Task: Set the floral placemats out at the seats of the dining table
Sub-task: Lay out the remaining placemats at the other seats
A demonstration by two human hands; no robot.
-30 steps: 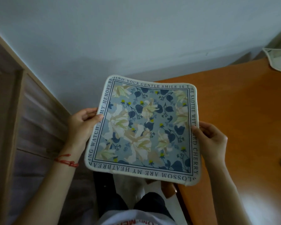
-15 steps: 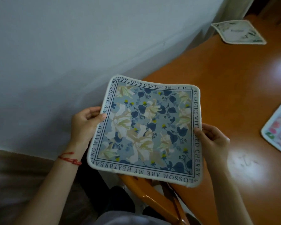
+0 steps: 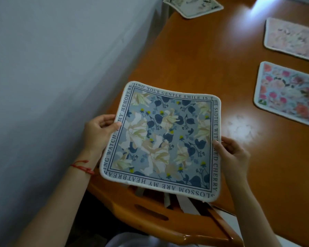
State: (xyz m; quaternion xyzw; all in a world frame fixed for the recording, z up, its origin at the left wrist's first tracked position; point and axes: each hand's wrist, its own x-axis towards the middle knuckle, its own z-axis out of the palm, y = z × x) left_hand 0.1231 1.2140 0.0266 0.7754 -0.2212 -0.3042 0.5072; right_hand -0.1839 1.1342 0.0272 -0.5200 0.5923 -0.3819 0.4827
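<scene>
Head view, the only one I have: I see both hands holding up a blue floral placemat (image 3: 165,139) with a cream border and printed lettering round its edge. My left hand (image 3: 98,132) grasps the mat's left edge, thumb on the printed face and fingers curled behind. My right hand (image 3: 234,154) pinches the right edge the same way, thumb tip on the border, fingers underneath. The mat is lifted off the surface, sagging a little in the middle, over the near left corner of the orange wooden dining table (image 3: 194,59) and above the top rail of a wooden chair (image 3: 150,216). A red string bracelet (image 3: 82,166) circles my left wrist. Three other placemats lie flat on the table: a pale green-and-white one (image 3: 193,6) at the far left edge, a pale pink one (image 3: 291,38) at the right, and a bright pink-flowered one (image 3: 287,93) nearer on the right. A plain pale wall (image 3: 61,59) runs along the table's left side.
</scene>
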